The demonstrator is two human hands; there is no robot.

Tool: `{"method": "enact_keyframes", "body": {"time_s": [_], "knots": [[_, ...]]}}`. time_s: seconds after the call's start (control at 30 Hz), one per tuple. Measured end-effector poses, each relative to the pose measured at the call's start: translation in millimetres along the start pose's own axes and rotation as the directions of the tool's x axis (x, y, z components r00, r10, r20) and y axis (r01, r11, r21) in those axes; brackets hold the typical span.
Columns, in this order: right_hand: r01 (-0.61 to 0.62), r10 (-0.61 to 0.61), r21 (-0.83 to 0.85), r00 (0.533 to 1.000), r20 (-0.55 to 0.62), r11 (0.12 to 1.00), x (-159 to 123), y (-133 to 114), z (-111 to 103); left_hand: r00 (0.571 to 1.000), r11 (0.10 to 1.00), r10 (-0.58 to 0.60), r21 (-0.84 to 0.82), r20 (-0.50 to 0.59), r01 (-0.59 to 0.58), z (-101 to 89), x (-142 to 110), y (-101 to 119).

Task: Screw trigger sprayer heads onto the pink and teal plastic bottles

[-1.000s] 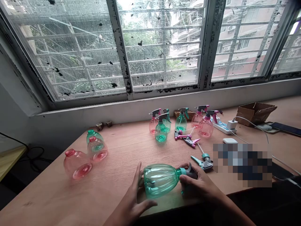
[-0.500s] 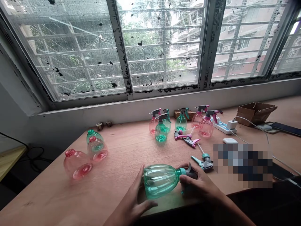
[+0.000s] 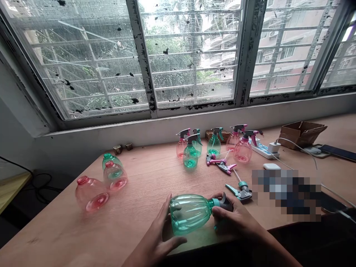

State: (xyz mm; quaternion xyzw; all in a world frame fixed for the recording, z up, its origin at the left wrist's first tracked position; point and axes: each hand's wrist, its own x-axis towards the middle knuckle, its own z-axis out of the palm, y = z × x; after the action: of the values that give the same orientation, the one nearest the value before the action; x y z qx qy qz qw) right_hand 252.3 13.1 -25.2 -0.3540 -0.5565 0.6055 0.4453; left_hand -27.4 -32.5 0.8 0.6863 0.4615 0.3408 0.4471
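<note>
A clear green spray bottle (image 3: pixel 190 214) is held on its side near the table's front edge, its base to the left and its neck to the right. My right hand (image 3: pixel 235 213) is closed around its grey and teal spray head (image 3: pixel 226 203). My left hand (image 3: pixel 161 226) cups the base; its thumb is stretched out low in front and a dark fingertip shows through the plastic. Just beyond my right hand lies a loose teal and grey spray head (image 3: pixel 242 191), with pink and grey spray heads (image 3: pixel 226 167) farther back.
Several assembled spray bottles (image 3: pixel 190 155) stand near the window wall. At the left are two headless pink bottles (image 3: pixel 93 194) and a headless green one (image 3: pixel 107 159). A power strip (image 3: pixel 264 150) with cables, a cardboard box (image 3: pixel 300 135) and a blurred patch (image 3: pixel 286 194) are at the right.
The bottle and both hands stay almost in place. A dark fingertip of my left hand now shows through the bottle near its base.
</note>
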Motion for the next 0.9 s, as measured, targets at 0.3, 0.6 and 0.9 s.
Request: {"method": "enact_keyframes", "body": {"time_s": [0.3,0.6,0.9], "knots": [[-0.008,0.008,0.013,1.0,0.008,1.0,2.0,4.0,-1.3,1.0,1.0,0.009,0.021,0.008,-0.009,1.2,-1.1,4.7],[-0.007,0.006,0.012,1.0,0.013,1.0,-0.4,5.5,-1.0,0.999,0.999,0.037,-0.025,-0.004,-0.037,2.1,1.1,-3.0],[-0.006,0.006,0.021,1.0,0.009,1.0,1.1,5.4,-0.6,1.0,0.999,0.004,-0.053,0.0,-0.004,1.2,0.4,-0.3]]}}
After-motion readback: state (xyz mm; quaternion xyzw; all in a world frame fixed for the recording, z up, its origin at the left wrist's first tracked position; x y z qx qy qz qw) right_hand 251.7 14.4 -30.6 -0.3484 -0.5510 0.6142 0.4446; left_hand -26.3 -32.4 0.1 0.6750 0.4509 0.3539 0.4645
